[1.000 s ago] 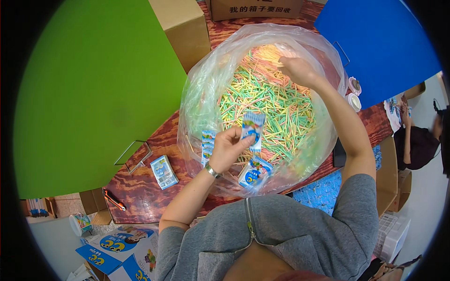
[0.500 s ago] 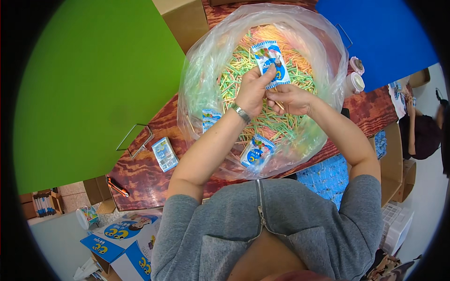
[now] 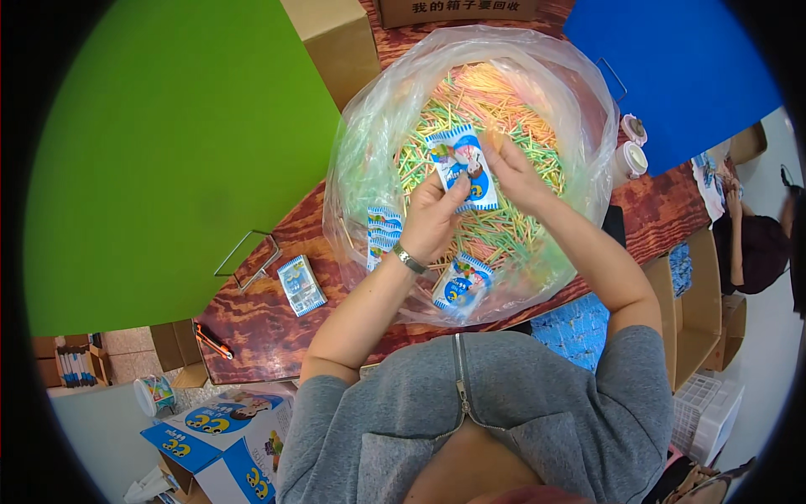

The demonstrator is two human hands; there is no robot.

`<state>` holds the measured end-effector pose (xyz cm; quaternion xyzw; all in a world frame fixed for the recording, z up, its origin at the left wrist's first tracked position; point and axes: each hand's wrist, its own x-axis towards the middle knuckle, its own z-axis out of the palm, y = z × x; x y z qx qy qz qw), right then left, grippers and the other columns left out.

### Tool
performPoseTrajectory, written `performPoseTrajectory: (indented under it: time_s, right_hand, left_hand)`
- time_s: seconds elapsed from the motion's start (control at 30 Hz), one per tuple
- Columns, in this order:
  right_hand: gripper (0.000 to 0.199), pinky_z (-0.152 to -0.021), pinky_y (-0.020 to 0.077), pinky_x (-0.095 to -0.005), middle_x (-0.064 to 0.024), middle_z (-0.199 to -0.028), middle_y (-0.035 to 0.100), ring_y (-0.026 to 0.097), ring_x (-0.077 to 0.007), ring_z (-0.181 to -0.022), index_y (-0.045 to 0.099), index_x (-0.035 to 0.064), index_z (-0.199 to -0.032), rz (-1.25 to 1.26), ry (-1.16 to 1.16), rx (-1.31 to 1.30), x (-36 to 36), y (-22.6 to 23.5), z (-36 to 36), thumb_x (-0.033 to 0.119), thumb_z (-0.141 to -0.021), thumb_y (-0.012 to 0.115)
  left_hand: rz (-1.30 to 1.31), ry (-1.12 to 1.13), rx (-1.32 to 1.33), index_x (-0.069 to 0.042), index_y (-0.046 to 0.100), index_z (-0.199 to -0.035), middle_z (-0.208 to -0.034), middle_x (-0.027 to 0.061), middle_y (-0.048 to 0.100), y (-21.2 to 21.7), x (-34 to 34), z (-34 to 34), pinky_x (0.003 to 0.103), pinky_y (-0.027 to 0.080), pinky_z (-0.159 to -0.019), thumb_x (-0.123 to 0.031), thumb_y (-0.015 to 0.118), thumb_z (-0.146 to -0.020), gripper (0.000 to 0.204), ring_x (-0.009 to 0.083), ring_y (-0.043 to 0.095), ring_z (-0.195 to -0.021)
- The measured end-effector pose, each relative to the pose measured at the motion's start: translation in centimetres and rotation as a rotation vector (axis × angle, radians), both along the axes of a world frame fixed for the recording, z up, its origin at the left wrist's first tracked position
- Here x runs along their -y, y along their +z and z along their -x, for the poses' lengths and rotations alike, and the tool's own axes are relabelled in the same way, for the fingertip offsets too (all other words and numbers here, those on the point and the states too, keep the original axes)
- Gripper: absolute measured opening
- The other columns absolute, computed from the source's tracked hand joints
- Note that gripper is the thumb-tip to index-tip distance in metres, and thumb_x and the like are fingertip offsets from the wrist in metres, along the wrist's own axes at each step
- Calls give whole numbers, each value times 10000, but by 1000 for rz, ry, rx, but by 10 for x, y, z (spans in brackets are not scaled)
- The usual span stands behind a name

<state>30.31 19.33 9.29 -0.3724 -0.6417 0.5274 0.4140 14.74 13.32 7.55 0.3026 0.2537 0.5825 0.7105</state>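
My left hand (image 3: 438,210) is closed on a small white and blue packet (image 3: 475,172), its thumb across the lower front. Beside the packet's upper right edge, my right hand (image 3: 516,175) has its fingers bent together. Its fingertips are blurred against an orange patch, and what they pinch is unclear. Below both hands lies a heap of thin pastel sticks (image 3: 504,101), pink, yellow, green and orange, inside a large clear plastic bag (image 3: 361,134). Similar packets (image 3: 384,231) overlap at the bag's left side, and another packet (image 3: 463,281) lies at its near edge.
One more packet (image 3: 301,286) and an orange cutter knife (image 3: 213,341) lie on the reddish wooden table (image 3: 260,328). Green (image 3: 185,168) and blue (image 3: 672,76) panels flank the bag. Two round tubs (image 3: 631,158) stand right. Another person (image 3: 751,252) is at far right.
My left hand has brought the packet nearer and slightly left. My right hand has shifted from below the packet up to its right side. The whole view has tilted slightly.
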Motion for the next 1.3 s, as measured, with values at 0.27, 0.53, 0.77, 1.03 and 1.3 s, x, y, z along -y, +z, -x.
performPoseTrajectory:
  time_s: [0.27, 0.53, 0.77, 1.03, 1.3]
  right_hand:
    - [233, -643, 470, -403, -101, -726, 562, 594, -251, -667, 496, 32, -950, -283, 448, 851, -8, 120, -20, 259, -1004, 501]
    - [285, -693, 470, -501, -217, -734, 620, 624, -408, -756, 566, -13, -956, -491, 699, 1227, -16, 138, 9, 272, -937, 574]
    - [327, -681, 479, -483, -230, -698, 611, 614, -417, -716, 570, -19, -871, -646, 729, 1359, -13, 150, 43, 300, -906, 632]
    - [537, -796, 510, -422, -170, -1042, 628, 637, -330, -907, 534, 46, -1291, -916, 460, 842, -3, 122, 39, 314, -856, 698]
    - [568, -699, 522, -351, -115, -931, 628, 639, -281, -836, 481, 151, -1392, -831, 379, 823, 29, 61, 57, 118, -856, 665]
  left_hand:
    - [-423, 559, -1010, -29, 614, -848, -792, 83, 660, -22, 5, 39, 287, 476, -542, -48, 745, -803, 140, 148, 622, -622]
    - [-750, 800, -1253, -17, 609, -855, -836, 114, 670, -15, 6, 50, 324, 509, -565, 29, 727, -738, 172, 232, 645, -662]
    - [-778, 807, -1298, -28, 623, -875, -846, 119, 672, -15, 11, 53, 358, 526, -643, 33, 711, -727, 183, 300, 657, -762]
    - [-251, 417, -862, -23, 661, -960, -826, 60, 698, -27, 24, 58, 236, 483, -584, -39, 692, -857, 108, 63, 607, -649]
    - [-169, 301, -432, -7, 640, -946, -845, 14, 650, -16, 45, 59, 222, 475, -635, -112, 694, -879, 136, 50, 572, -737]
